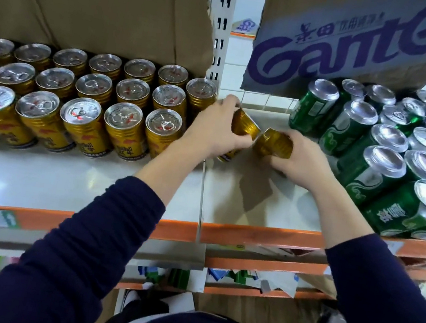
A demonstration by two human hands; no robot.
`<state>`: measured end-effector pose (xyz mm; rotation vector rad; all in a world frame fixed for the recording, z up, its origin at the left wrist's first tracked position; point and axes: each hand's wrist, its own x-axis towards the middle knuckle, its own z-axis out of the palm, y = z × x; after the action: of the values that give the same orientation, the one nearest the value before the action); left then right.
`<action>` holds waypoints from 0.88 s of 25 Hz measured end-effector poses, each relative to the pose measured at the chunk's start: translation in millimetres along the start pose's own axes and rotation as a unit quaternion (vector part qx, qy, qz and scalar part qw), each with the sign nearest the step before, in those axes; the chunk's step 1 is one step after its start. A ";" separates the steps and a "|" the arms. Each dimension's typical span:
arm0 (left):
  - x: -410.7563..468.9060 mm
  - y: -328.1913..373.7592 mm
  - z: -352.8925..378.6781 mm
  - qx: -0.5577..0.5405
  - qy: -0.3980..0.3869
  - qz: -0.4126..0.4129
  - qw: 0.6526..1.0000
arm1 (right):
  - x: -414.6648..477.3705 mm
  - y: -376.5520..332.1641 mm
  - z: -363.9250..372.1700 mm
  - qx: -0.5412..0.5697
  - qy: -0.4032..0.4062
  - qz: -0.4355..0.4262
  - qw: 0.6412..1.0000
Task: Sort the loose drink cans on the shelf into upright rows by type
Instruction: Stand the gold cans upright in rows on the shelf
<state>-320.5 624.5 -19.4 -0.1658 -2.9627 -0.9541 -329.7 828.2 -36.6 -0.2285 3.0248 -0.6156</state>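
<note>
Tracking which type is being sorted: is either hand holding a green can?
No: the left hand grips one gold can, the right hand another gold can; the green cans sit untouched.

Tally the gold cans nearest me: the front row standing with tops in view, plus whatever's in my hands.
Front-row gold cans standing, tops in view: 5
Held gold cans: 2, one each in left hand and right hand
Total: 7

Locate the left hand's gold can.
Head view, centre: gold can tilted in the left hand, just right of the upright gold rows, beside the second can in the right hand.
</note>
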 end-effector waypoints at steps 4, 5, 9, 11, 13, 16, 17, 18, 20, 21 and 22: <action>-13.6 -6.0 17.5 0.039 -0.067 -0.014 0.997 | -8.7 17.5 -2.3 0.258 0.098 0.137 0.951; -14.9 -7.2 17.8 0.041 -0.071 -0.010 0.997 | -12.7 21.5 -2.5 0.314 0.114 0.140 0.932; -19.4 -6.6 16.2 0.077 -0.096 0.015 0.992 | -28.0 26.3 -1.9 0.383 0.107 0.083 0.914; -23.3 -5.8 12.1 0.071 -0.083 0.016 0.994 | -31.0 26.4 -2.1 0.370 0.082 0.054 0.924; -28.6 -4.5 4.7 0.038 -0.044 0.022 0.998 | -34.4 25.9 -2.6 0.395 0.068 0.034 0.915; -30.9 -3.4 -12.5 -0.001 0.017 0.027 0.999 | -40.2 20.6 -2.5 0.419 0.029 0.003 0.907; -29.6 -3.2 -17.9 0.009 0.020 0.030 0.999 | -41.0 18.0 -4.7 0.410 0.011 -0.008 0.912; -27.7 -2.7 -22.7 0.037 0.013 0.036 0.999 | -40.5 15.0 -8.5 0.392 -0.006 -0.018 0.920; -25.1 -1.6 -29.1 0.142 -0.002 0.047 0.989 | -35.9 8.7 -18.5 0.315 -0.039 -0.035 0.948; -23.6 -1.8 -31.8 0.195 0.004 0.047 0.980 | -32.6 6.1 -22.5 0.251 -0.049 -0.039 0.966; -22.1 -2.6 -34.9 0.234 0.017 0.042 0.971 | -29.8 4.6 -24.6 0.182 -0.052 -0.039 0.981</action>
<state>-299.2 600.0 6.2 -0.2545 -3.0145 -0.2278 -302.7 846.5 -15.3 -0.3487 2.7478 -1.1071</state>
